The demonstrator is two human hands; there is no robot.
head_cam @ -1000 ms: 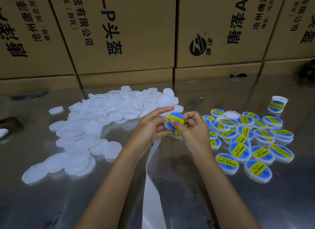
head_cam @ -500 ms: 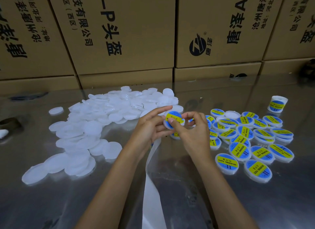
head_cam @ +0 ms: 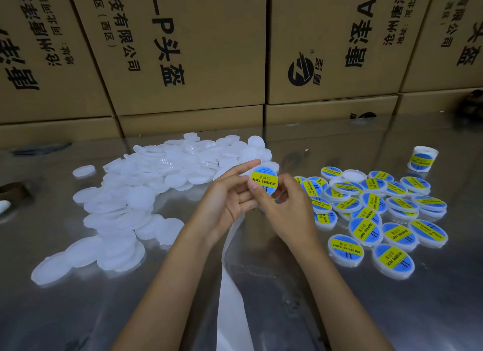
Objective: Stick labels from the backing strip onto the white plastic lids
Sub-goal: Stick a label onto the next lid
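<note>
Both forearms reached fwd, converged at centre. L hand raised palm-up, fingers extended. R hand curled inward, thumb pressed opposite L fingertips.

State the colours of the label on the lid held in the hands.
Blue label with a yellow band of black print, on the lid; head view shows it.

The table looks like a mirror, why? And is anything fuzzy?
Head view: the shiny metal table reflects the cardboard boxes dimly, with no harsh glare. The wide lens bends and tilts the boxes. The labelled lid in the hands is sharp; the frame's far corners look softer.
</note>
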